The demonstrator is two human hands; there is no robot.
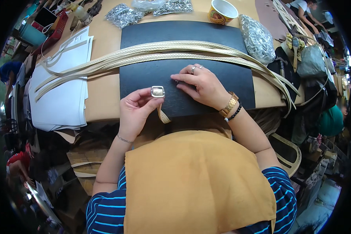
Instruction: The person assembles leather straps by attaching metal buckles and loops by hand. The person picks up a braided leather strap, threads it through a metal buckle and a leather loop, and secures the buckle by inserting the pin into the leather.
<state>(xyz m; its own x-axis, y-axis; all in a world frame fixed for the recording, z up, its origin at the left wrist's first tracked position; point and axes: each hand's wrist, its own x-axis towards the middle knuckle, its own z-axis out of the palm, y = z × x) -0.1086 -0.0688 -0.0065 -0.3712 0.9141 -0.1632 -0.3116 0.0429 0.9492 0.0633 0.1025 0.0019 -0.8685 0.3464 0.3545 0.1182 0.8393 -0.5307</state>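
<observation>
My left hand (133,110) is closed in a pinch on a square silver belt buckle (157,86), which is fitted with a cream strap. Below the thumb, part of that braided strap (163,115) hangs at the board's near edge. To the right, my right hand (206,86) is held over the black board (144,76), its thumb and fingers drawn together around a tiny dark piece too small to name. Beyond both hands, a bundle of long cream braided straps (175,45) lies across the board and past its two sides.
White sheets (58,102) are stacked at the left. Bags of shiny metal parts (124,15) and a paper cup (222,12) stand along the back. Another clear bag of metal pieces (256,39) lies at the right, near a brush (295,54) and a hammer (281,67).
</observation>
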